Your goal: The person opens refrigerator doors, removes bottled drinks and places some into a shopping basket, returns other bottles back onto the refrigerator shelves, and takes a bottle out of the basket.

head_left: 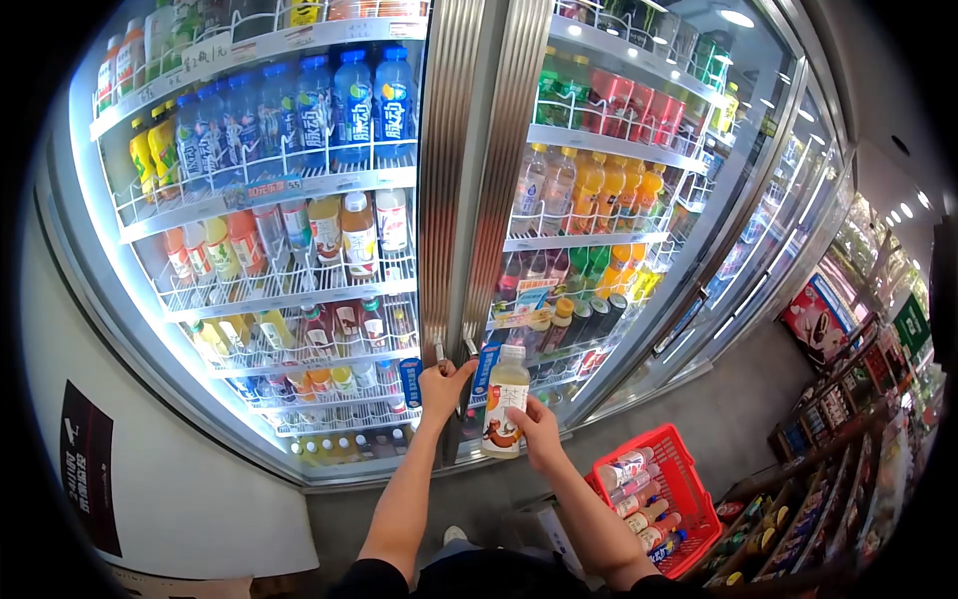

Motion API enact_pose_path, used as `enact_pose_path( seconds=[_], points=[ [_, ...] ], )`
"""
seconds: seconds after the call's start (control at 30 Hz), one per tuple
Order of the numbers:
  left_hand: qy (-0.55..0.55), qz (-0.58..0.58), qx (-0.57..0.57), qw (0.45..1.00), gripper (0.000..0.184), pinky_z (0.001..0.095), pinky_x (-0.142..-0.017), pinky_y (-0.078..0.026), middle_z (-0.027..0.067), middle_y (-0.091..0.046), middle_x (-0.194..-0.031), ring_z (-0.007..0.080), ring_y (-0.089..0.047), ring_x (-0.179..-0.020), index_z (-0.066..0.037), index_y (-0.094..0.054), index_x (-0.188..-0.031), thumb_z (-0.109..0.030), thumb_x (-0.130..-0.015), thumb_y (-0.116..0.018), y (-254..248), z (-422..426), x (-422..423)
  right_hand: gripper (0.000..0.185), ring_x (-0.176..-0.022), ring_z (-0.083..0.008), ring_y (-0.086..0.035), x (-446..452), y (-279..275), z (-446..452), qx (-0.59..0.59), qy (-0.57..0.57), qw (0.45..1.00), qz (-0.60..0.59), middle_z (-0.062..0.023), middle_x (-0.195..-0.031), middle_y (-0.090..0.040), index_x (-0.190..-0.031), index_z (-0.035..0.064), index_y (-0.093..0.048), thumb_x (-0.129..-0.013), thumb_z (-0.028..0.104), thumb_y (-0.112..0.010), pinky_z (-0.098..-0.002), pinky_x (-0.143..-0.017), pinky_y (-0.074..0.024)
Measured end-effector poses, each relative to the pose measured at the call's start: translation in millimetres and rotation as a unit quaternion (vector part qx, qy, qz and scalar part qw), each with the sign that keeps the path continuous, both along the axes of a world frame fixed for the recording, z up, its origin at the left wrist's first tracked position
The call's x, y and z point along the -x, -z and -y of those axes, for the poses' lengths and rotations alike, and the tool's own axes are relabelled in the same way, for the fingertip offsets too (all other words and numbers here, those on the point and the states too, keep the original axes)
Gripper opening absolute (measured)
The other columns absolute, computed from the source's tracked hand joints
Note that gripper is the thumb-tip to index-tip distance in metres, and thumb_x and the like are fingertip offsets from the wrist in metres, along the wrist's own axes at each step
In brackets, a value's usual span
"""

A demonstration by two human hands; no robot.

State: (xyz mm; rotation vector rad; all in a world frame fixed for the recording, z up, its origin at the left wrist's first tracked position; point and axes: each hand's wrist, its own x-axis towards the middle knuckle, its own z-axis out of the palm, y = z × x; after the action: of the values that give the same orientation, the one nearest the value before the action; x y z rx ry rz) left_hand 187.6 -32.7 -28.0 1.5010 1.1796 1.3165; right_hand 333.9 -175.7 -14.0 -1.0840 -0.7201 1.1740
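My left hand (445,387) is closed at the metal door handle (439,352) of the glass-fronted drinks fridge, its thumb reaching toward the handle of the neighbouring door. In my right hand (540,431) is an upright drink bottle (508,384) with a pale cap, pale liquid and a white label with brown and orange artwork. The bottle is in front of the right-hand door, just right of my left hand. Both doors appear closed, and the lower part of the handles is partly hidden by my fingers.
Behind the glass, wire shelves (289,299) carry rows of bottles, including blue bottles (352,100) on the left. A red shopping basket (684,469) with several bottles stands on the floor (619,409) to the right. Stocked snack shelves (808,489) line the right side.
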Motion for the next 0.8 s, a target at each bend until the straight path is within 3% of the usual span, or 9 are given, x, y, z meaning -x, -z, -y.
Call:
enact_pose_path(
  seconds=[0.27,0.4,0.57,0.67,0.7,0.8],
  points=[
    [-0.043,0.010,0.007,0.999,0.066,0.0350,-0.044,-0.024,0.0001,-0.032,-0.045,0.0106,-0.027,-0.047,-0.004,-0.035,-0.047,-0.039,-0.074,-0.085,-6,9,-4,0.042,-0.101,-0.0147,-0.063,11,-6,15,-0.002,0.013,1.000,0.001,-0.0097,-0.113,-0.066,-0.125,-0.0033,-0.054,-0.089,0.011,-0.070,-0.0288,-0.089,-0.0502],
    [-0.115,0.021,0.002,0.993,0.066,0.0376,-0.044,-0.025,0.0052,-0.032,-0.043,0.0116,-0.028,-0.045,0.001,-0.043,-0.047,-0.043,-0.077,-0.081,5,36,-9,0.041,-0.101,-0.0147,-0.063,12,-7,28,-0.013,0.005,1.000,0.014,-0.0099,-0.113,-0.066,-0.125,-0.0034,-0.055,-0.089,0.011,-0.070,-0.0287,-0.089,-0.0504],
    [-0.059,0.011,0.012,0.998,0.064,0.0372,-0.046,-0.027,0.0057,-0.033,-0.045,0.0116,-0.029,-0.048,0.003,-0.045,-0.048,-0.042,-0.081,-0.078,4,87,9,0.042,-0.103,-0.0151,-0.063,9,-11,48,-0.020,-0.015,0.999,0.024,-0.0099,-0.114,-0.066,-0.125,-0.0041,-0.054,-0.089,0.011,-0.069,-0.0289,-0.091,-0.0493],
    [-0.079,0.022,-0.020,0.996,0.069,0.0380,-0.048,-0.029,0.0057,-0.037,-0.045,0.0137,-0.036,-0.046,0.000,-0.042,-0.049,-0.051,-0.091,-0.061,6,117,18,0.043,-0.104,-0.0153,-0.062,11,-12,63,-0.030,-0.027,0.999,0.016,-0.0101,-0.116,-0.065,-0.126,-0.0047,-0.054,-0.089,0.010,-0.069,-0.0289,-0.092,-0.0483],
    [-0.084,0.018,-0.020,0.996,0.069,0.0380,-0.048,-0.029,0.0057,-0.037,-0.045,0.0137,-0.036,-0.046,0.000,-0.042,-0.049,-0.051,-0.091,-0.061,14,123,23,0.043,-0.105,-0.0152,-0.062,13,-16,72,-0.037,-0.030,0.999,0.009,-0.0102,-0.116,-0.065,-0.126,-0.0047,-0.054,-0.089,0.010,-0.069,-0.0290,-0.093,-0.0481],
    [-0.036,0.070,0.055,0.995,0.072,0.0371,-0.049,-0.029,0.0052,-0.039,-0.045,0.0151,-0.039,-0.046,-0.002,-0.042,-0.049,-0.057,-0.095,-0.050,29,148,32,0.043,-0.106,-0.0151,-0.061,12,-18,100,-0.044,-0.038,0.998,-0.006,-0.0105,-0.116,-0.065,-0.125,-0.0045,-0.054,-0.088,0.009,-0.070,-0.0293,-0.094,-0.0476]
  ],
)
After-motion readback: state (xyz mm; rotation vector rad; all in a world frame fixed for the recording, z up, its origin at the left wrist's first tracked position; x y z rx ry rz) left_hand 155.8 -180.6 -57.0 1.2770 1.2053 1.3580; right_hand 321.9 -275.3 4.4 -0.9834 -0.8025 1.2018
